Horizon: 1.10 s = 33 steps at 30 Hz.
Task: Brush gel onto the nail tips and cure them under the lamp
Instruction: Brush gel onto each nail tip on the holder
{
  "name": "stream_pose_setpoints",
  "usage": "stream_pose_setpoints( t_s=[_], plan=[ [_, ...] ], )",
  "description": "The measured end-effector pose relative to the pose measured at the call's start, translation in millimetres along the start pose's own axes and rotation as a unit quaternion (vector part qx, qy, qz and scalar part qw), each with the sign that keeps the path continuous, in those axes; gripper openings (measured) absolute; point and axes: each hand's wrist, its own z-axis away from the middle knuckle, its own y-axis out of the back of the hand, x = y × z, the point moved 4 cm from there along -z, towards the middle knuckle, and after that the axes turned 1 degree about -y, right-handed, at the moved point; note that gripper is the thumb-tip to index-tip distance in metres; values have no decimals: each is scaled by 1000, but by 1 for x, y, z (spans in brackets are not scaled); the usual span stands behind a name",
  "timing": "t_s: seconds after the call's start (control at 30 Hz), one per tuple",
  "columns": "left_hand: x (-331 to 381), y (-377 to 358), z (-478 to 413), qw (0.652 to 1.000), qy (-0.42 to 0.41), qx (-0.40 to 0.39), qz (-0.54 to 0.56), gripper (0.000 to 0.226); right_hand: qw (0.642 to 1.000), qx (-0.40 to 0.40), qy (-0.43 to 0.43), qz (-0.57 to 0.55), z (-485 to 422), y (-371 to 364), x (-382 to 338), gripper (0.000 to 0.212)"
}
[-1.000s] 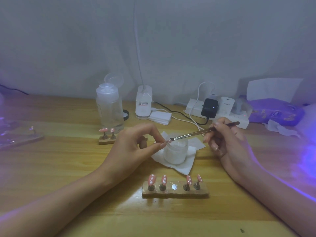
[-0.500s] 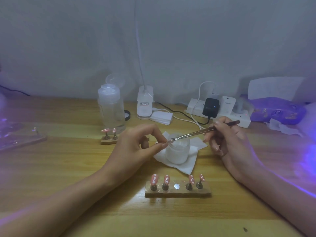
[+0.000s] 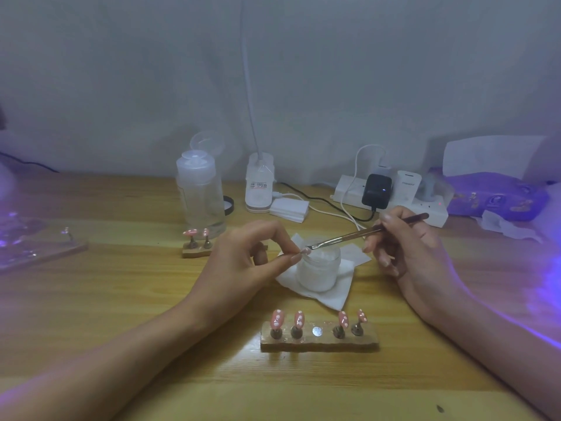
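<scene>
Brush [image 3: 364,232] slants down-left onto nail tip [image 3: 305,251] | left hand [image 3: 246,262] pinches it | right hand [image 3: 406,247] grips brush

Home nail desk: power strip [image 3: 391,196], tissues [image 3: 498,196]

- Left forearm [image 3: 121,360] was bare right up from the frame's edge, no sleeve on it.
- Left hand [image 3: 243,262] was bare too, its nails just past the fingertips.
- Right hand [image 3: 416,253] and right forearm [image 3: 501,338] were bare, with violet light rimming the arm's outer edge.
</scene>
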Motion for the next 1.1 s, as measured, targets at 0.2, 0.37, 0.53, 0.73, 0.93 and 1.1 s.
stream_pose_setpoints(
  t_s=[0.2,0.37,0.53,0.73,0.93,1.1],
  plan=[
    [0,0,0,1000,-3,-1,-6,7,1000,-5,4,10,2,-1,-2,18],
    [0,-1,0,1000,0,0,-1,6,1000,14,9,-18,2,1,-3,16],
    [-1,-1,0,1000,-6,-1,-1,11,1000,19,5,2,1,0,-3,16],
    [-2,-1,0,1000,-8,0,-2,11,1000,-1,14,7,3,0,-2,18],
    [-2,-1,-1,1000,-9,0,-2,9,1000,-9,22,-2,2,0,-2,16],
    [-2,-1,-1,1000,-7,-4,0,7,999,22,13,-22,0,5,0,17]
  ],
)
